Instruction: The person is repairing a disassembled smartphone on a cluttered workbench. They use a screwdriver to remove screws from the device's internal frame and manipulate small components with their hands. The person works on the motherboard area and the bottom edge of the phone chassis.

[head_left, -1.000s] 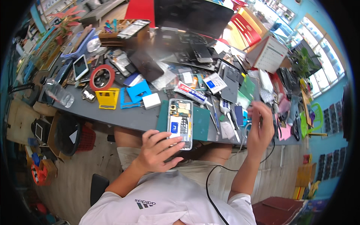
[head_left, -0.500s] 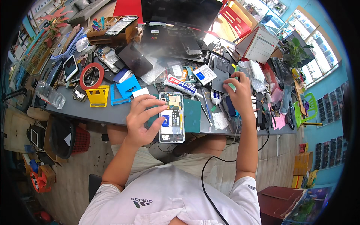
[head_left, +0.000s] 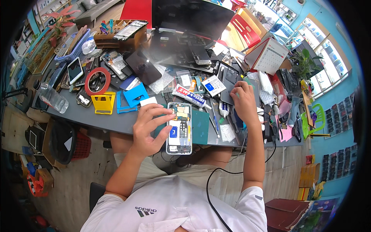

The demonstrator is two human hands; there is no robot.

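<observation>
A phone (head_left: pixel 179 135) with its back off lies at the desk's front edge, its battery and circuit board showing. My left hand (head_left: pixel 150 129) is beside it, fingers apart, with the fingertips over its upper left edge. Whether they press on the phone I cannot tell. Farther right, my right hand (head_left: pixel 246 104) reaches over the clutter, thumb and fingers drawn together by a dark flat phone part (head_left: pixel 228 83). What they pinch, if anything, is too small to make out. Under the phone lies a dark green mat (head_left: pixel 200 127).
A white-and-red glue tube (head_left: pixel 190 96) lies just behind the phone. Tweezers (head_left: pixel 214 123) rest right of the mat. Yellow (head_left: pixel 103 103) and blue (head_left: pixel 133 95) phone stands, red tape (head_left: pixel 97 81) and a plastic bottle (head_left: pixel 53 98) are at left. A black cable (head_left: pixel 210 178) crosses in front of me.
The whole view has shifted slightly, with the desk lower in the picture. My right hand's thumb and fingers have come closer together. My left hand keeps its place at the phone.
</observation>
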